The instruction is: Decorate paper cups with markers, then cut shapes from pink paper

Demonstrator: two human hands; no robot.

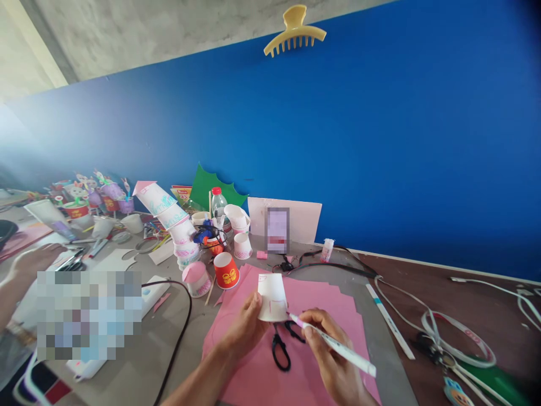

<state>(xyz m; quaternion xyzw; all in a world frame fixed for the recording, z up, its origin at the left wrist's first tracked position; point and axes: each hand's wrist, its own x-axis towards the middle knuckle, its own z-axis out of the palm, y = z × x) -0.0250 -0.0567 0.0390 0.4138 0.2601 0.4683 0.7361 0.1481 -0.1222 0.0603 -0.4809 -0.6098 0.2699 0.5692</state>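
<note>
Fingers closed round the cup (271, 294), the left hand (242, 330) likely steadies it; the right hand (338, 375) pinches the pen (355, 358) low, seemingly for control.

We record pink paper (316, 349), a plain blue wall (380, 141), a red cup (227, 272) with gold pattern, and a yellow clip (295, 34).

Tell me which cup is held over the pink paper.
The white cup in the left hand, near the marker's tip; the other nearby cups are not in hand.
</note>
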